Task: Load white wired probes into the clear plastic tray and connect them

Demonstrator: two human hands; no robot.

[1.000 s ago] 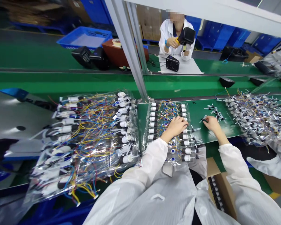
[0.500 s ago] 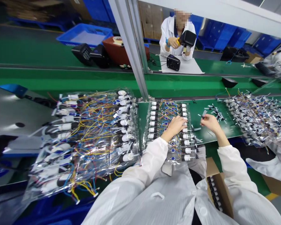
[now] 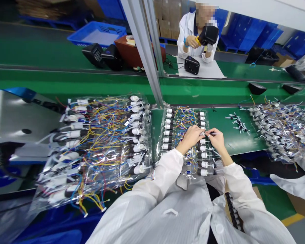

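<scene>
In front of me lies a clear plastic tray with two columns of small white-and-black cylindrical motor-like parts, their coloured wires running between. My left hand rests over the right column, its fingers closed on the white end of one motor-like part. Against it, my right hand pinches a short whitish tube piece, which meets or nearly meets that end. Fingers hide the exact contact. Several nearer parts in this column carry black-and-clear tube pieces.
Loose black-and-clear tube pieces lie right of the tray. Filled plastic trays stand at left and far right. A metal post rises behind. Across the bench a co-worker holds a black device.
My right hand has moved left from beside the loose tube pieces to my left hand, bringing a tube piece to the motor-like part. My left hand stays at the right column.
</scene>
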